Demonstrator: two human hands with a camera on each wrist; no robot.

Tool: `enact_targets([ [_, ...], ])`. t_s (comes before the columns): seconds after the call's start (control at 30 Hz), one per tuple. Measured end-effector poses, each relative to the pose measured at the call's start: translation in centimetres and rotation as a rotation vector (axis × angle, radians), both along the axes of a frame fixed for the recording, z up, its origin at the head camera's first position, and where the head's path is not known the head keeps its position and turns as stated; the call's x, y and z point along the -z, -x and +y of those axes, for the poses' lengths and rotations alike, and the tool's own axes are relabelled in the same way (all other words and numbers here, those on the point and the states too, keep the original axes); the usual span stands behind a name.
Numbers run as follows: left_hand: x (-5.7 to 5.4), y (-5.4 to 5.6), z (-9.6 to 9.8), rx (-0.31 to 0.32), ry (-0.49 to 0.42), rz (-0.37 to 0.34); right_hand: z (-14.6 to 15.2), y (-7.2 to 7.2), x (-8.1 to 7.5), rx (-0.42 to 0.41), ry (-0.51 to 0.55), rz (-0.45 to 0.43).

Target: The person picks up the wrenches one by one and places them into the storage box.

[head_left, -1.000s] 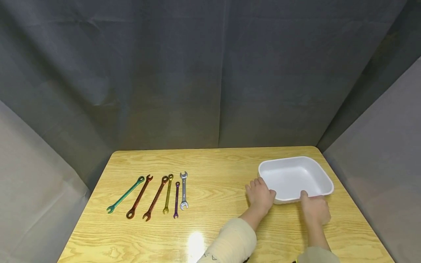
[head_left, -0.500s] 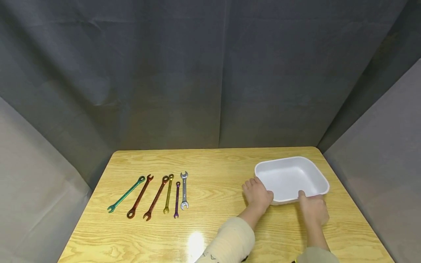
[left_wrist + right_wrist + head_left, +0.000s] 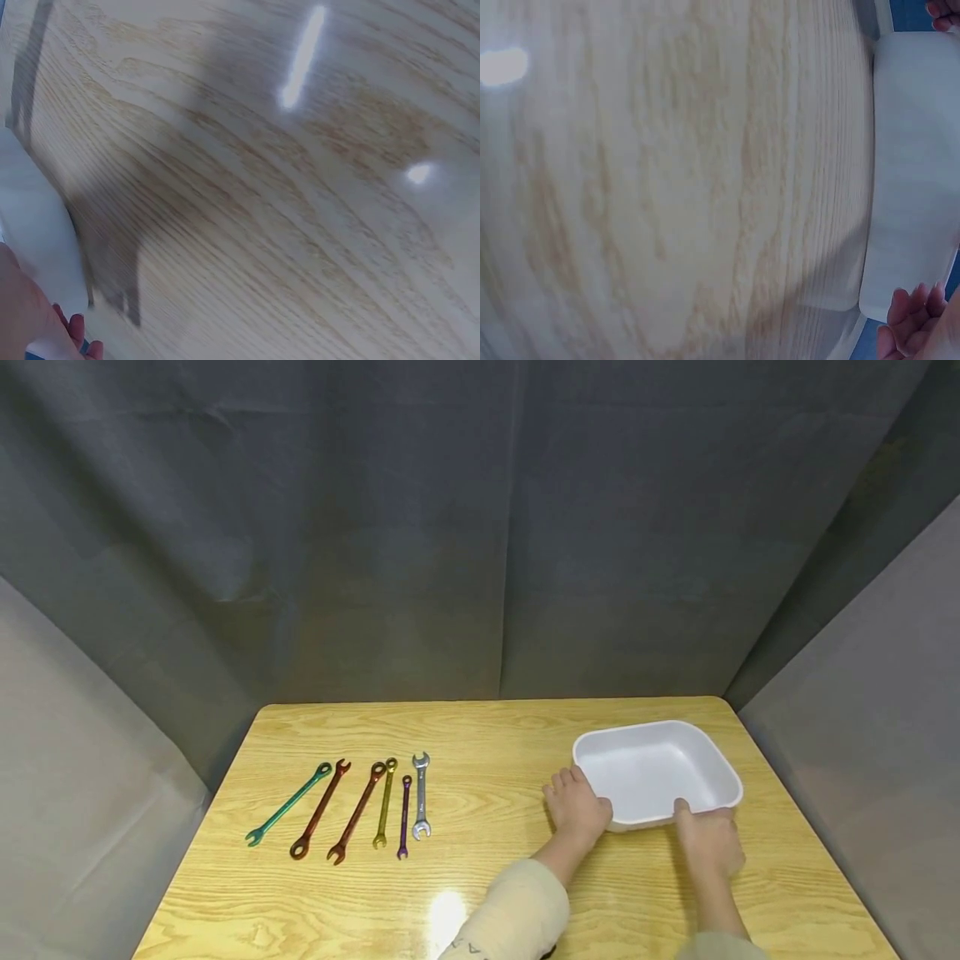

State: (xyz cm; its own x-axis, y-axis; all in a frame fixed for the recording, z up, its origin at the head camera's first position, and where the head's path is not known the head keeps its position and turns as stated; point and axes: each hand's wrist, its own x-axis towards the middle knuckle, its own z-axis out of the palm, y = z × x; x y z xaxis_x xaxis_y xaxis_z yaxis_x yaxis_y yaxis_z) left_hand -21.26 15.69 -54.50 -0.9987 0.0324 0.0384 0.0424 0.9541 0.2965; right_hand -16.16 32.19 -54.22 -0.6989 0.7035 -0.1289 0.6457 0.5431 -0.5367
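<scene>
A white rectangular plastic tub (image 3: 656, 772) with rounded corners sits at the right of the wooden table, nothing inside it. At its near left corner my left hand (image 3: 579, 810) grips the rim, fingers along the outer left side. My right hand (image 3: 711, 843) holds the near rim toward the right, thumb over the edge and fingers curled against the outside. The left wrist view catches the tub's wall (image 3: 34, 217) and part of the left hand (image 3: 30, 315) at lower left. In the right wrist view, curled fingertips (image 3: 911, 319) lie by the tub's lower end.
Several wrenches lie in a row on the table's left half: a green one (image 3: 288, 804), two red ones, a yellow one (image 3: 385, 803), a purple one (image 3: 404, 817) and a silver one (image 3: 421, 795). Grey cloth (image 3: 390, 543) hangs behind the table and at both sides.
The tub has shifted a little to the left, with both hands staying on its rim. The wrenches have stayed in place.
</scene>
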Motion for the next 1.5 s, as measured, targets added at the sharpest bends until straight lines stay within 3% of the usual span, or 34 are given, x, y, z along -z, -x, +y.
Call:
enact_targets([
  [0.67,1.1,0.3,-2.6,0.013,-0.134,0.048,-2.4,-0.4,0.1,-0.018,-0.024,-0.014],
  [1.5,1.3,0.0,-4.3,0.012,-0.176,0.068,-3.5,-1.0,0.0,-0.094,-0.050,-0.010],
])
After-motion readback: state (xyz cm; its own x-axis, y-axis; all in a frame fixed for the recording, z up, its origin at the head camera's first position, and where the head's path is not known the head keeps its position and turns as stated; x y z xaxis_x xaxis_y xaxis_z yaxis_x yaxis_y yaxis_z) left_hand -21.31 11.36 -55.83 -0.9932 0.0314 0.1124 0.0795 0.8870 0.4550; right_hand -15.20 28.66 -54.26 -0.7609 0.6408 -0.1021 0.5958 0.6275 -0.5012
